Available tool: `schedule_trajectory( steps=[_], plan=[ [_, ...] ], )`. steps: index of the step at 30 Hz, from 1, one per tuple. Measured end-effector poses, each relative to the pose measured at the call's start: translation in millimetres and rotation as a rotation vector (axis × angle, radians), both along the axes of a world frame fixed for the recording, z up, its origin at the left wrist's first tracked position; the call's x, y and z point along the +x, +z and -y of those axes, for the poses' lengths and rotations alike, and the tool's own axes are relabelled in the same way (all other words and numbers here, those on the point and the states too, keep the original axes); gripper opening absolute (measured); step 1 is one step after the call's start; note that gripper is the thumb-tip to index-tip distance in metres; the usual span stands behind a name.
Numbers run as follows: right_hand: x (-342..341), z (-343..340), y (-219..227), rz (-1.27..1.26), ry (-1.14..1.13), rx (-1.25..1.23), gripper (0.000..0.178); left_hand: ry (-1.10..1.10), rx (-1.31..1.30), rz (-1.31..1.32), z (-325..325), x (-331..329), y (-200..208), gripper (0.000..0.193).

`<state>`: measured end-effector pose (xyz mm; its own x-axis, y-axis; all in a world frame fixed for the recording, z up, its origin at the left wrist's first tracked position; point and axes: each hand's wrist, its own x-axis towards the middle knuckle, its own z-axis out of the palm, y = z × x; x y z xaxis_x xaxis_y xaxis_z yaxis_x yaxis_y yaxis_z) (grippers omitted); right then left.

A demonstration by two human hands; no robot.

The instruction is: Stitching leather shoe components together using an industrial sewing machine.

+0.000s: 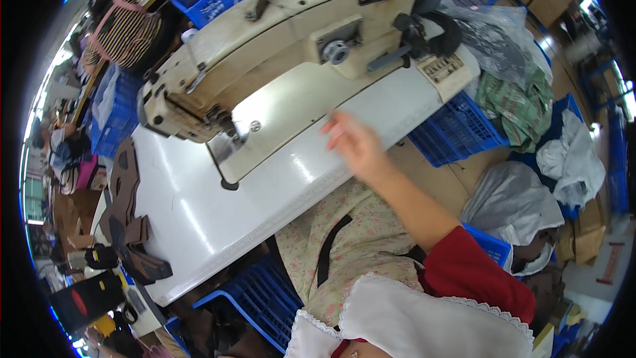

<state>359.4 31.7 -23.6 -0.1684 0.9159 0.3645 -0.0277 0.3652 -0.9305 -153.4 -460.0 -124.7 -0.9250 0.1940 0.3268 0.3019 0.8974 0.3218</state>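
While the blurred bare right hand (356, 149), fingers partly curled, is over the glossy white tabletop (192, 209), I cannot tell whether it pinches anything; the left hand is out of view. Beyond stands a cream-coloured metal sewing machine (285, 36); flat dark-brown pieces (123, 185) lie at left.

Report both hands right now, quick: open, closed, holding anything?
Left hand: not in view, cannot be told.
Right hand: near the sewing machine, nothing visible in it; too blurred to tell open or closed.
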Motion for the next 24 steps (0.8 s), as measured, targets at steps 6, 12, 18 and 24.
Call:
schedule_trajectory(
  steps=[6,12,18,24],
  plan=[
    [116.1,-28.8,5.7,0.081,-0.507,-0.203,0.018,0.348,-0.095,-0.119,61.8,87.9,68.5,0.063],
    [137.6,-37.6,-17.7,0.159,-0.591,-0.272,0.027,0.499,0.134,-0.347,164.4,68.2,129.7,0.073],
    [83.6,-36.7,-23.5,0.023,-0.412,-0.143,0.029,0.907,0.560,-0.595,227.7,87.7,197.2,0.068],
    [54.7,-39.5,-7.8,0.026,-0.384,-0.148,0.030,0.959,0.769,-0.872,229.2,50.8,198.7,0.074]
  ],
)
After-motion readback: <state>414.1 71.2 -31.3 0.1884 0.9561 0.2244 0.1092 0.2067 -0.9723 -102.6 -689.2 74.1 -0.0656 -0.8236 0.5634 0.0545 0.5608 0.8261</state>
